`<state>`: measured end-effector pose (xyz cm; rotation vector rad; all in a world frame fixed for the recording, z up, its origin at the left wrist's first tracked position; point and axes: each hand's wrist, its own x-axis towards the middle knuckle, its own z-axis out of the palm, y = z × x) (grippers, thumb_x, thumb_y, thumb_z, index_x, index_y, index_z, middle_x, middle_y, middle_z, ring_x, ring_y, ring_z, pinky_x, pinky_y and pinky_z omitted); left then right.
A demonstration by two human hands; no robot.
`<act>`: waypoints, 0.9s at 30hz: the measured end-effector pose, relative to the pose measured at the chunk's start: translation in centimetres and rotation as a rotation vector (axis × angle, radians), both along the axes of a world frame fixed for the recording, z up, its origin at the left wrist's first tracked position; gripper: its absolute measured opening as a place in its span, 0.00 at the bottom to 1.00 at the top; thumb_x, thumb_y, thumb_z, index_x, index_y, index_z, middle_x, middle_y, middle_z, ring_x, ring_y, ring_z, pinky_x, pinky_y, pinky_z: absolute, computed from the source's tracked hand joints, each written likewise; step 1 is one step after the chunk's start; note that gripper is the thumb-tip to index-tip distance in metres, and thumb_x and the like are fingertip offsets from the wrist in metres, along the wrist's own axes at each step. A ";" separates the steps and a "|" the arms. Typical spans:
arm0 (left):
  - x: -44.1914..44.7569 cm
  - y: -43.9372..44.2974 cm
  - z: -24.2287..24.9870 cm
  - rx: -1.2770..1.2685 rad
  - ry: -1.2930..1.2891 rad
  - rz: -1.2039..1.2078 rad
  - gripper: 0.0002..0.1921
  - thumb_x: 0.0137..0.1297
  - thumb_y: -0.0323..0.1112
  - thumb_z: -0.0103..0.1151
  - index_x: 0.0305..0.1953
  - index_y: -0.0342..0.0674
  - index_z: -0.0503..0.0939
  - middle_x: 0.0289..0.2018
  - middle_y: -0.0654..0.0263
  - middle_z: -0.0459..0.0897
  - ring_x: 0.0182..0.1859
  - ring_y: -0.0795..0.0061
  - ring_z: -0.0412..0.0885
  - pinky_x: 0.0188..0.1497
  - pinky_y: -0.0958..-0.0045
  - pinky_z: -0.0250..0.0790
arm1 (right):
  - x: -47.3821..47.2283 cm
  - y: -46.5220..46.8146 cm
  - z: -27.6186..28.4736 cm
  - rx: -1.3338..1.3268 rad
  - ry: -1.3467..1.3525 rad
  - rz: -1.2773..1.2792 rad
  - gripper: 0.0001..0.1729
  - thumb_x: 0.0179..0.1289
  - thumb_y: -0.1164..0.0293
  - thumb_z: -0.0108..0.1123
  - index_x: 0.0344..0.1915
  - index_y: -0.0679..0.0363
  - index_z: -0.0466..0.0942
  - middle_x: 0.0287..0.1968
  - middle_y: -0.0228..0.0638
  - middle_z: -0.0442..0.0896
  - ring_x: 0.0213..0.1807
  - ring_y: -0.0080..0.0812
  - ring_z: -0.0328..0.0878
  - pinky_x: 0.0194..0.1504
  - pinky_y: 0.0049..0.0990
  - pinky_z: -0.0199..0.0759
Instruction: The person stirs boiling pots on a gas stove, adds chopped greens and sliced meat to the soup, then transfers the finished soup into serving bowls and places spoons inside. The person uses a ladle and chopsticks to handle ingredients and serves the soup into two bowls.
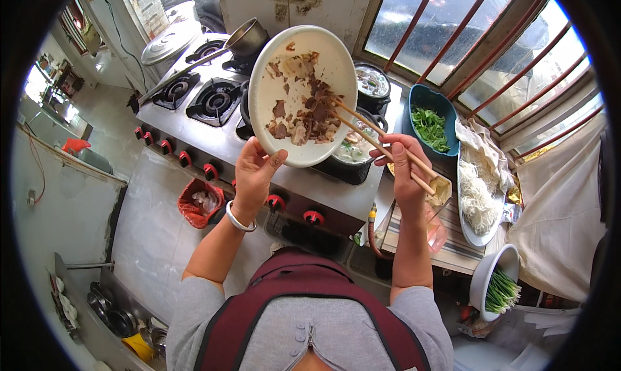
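My left hand (pixel 259 174) grips the lower rim of a white bowl (pixel 304 155), which is tilted above the gas stove (pixel 310 191). Pieces of sliced cooked meat (pixel 318 110) lie in the bowl. Held in my right hand (pixel 405 169) is a pair of wooden chopsticks (pixel 361 123), their tips among the meat slices. Below and right of the bowl, a black pot (pixel 356 150) of soup with green herbs sits on a burner, partly hidden by the bowl and the chopsticks. Another black pot (pixel 372 82) with bubbling contents stands behind it.
A long-handled metal saucepan (pixel 247 37) rests on the stove's back left. To the right are a blue basket of leafy greens (pixel 429 128), a white dish of rice noodles (pixel 478 201) and a bowl of scallions (pixel 502 288). A red-lined bin (pixel 200 203) stands below the stove front.
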<state>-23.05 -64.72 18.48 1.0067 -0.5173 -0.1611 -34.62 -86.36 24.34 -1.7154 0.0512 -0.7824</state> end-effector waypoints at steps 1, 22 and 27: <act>-0.1 0.0 0.0 0.008 0.004 0.004 0.12 0.59 0.21 0.58 0.44 0.35 0.72 0.41 0.66 0.78 0.44 0.80 0.75 0.50 0.75 0.68 | 0.1 0.0 0.2 -0.004 0.032 0.033 0.12 0.69 0.70 0.44 0.41 0.68 0.73 0.37 0.38 0.78 0.34 0.28 0.80 0.32 0.19 0.74; -0.1 -3.7 -0.2 0.087 -0.083 -0.004 0.13 0.60 0.23 0.57 0.46 0.34 0.72 0.39 0.69 0.78 0.41 0.83 0.74 0.46 0.81 0.66 | -1.3 -0.8 -2.1 0.087 0.047 -0.106 0.11 0.69 0.72 0.46 0.38 0.69 0.74 0.30 0.38 0.80 0.31 0.24 0.79 0.33 0.18 0.74; 0.1 -4.6 -1.0 0.052 -0.080 0.006 0.13 0.60 0.22 0.58 0.46 0.34 0.71 0.39 0.69 0.77 0.41 0.84 0.74 0.45 0.81 0.67 | -3.0 -2.2 -2.2 0.142 0.042 -0.155 0.12 0.69 0.71 0.45 0.38 0.69 0.72 0.31 0.39 0.79 0.32 0.26 0.79 0.35 0.20 0.75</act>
